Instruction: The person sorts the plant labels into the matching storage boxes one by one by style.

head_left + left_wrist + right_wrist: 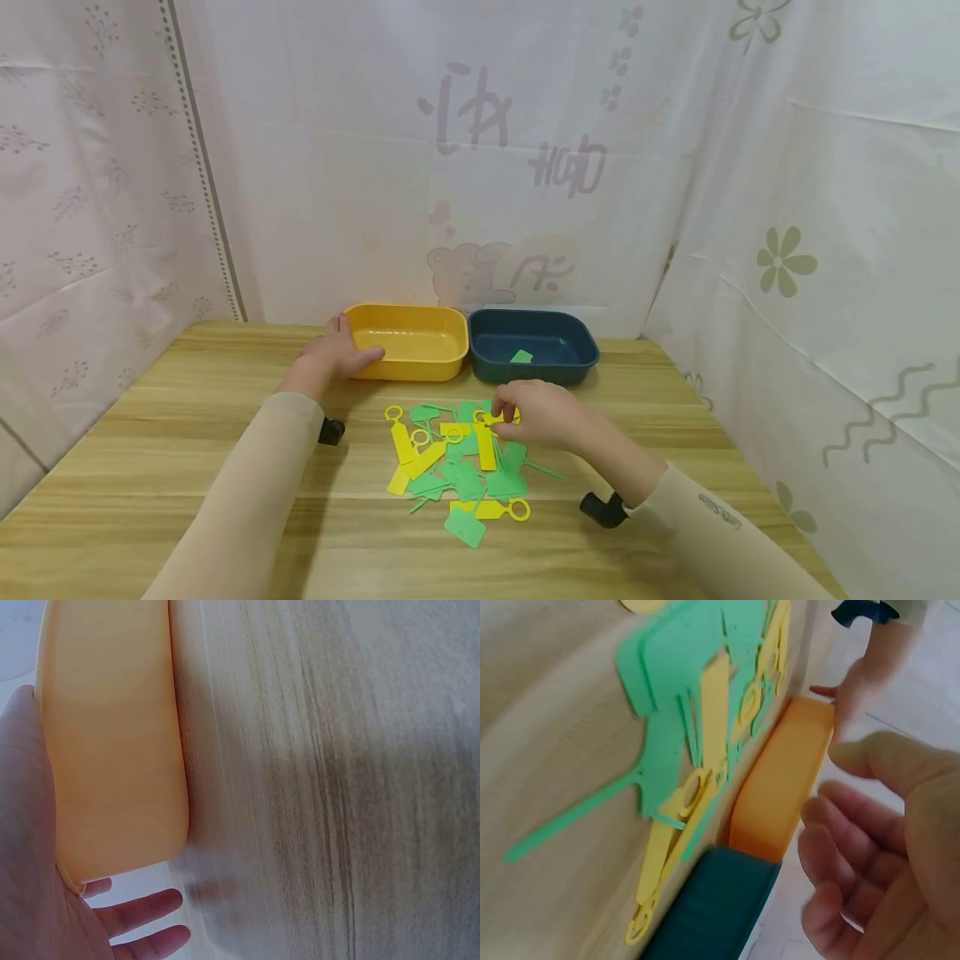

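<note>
In the head view my left hand (333, 350) rests against the left front corner of a yellow plastic bin (408, 372). The left wrist view shows the thumb along the bin's rim and the other fingers stretched out beside its end wall. Over a loose pile of green tags (465, 479) and yellow tags (487, 447) hovers my right hand (542, 415), fingers loosely bent. Seen from the right wrist, nothing lies between its thumb and fingers. Many tags overlap; the yellow ones show ring ends, several green ones thin stems.
A dark blue bin (536, 372) stands against the yellow bin's right side, with a green tag (522, 357) inside. Both are near the back edge of the wooden table (172, 500). Patterned white curtains (337, 167) hang behind and on both sides.
</note>
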`<state>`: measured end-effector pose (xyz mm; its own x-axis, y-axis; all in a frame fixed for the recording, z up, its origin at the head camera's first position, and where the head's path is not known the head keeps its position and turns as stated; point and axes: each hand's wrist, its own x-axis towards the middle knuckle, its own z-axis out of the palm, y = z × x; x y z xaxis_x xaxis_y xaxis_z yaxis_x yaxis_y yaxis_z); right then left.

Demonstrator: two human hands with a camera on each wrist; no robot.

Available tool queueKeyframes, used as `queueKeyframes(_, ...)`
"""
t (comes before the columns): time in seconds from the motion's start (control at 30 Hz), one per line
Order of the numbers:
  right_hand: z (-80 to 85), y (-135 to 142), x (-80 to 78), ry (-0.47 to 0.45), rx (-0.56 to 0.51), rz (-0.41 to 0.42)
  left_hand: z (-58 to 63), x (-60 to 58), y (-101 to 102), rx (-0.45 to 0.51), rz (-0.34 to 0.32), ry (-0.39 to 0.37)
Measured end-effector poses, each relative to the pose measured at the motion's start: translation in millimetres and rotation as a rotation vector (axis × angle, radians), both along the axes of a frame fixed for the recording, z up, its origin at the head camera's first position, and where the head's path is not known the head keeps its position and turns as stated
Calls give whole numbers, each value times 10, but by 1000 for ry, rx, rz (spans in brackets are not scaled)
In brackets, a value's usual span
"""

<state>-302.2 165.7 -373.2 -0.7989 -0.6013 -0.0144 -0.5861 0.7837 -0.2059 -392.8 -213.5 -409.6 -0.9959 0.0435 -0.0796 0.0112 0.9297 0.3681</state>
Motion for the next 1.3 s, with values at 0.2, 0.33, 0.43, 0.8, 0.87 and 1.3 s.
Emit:
queueKeyframes(0.2, -105, 75, 120, -92, 47, 114, -21, -33, -10, -11, -4, -8)
queueKeyframes(0.33, -164, 126, 170, -121, 96, 149, -37, -51, -17, -20, -5, -9)
queueKeyframes(0.43, -192, 151, 204, -154, 103, 162, -38, -48, -17, -18, -5, -5)
queueKeyframes(0.8, -287, 138, 235, -182, 86, 188, -20, -24, -10, -21, -10, -10)
queueKeyframes(0.87, -291, 129, 236, -187, 89, 186, -27, -32, -14, -23, -9, -15)
queueKeyframes(1.3, -274, 47, 206, -217, 91, 173, -49, -70, -23, -22, 2, -20)
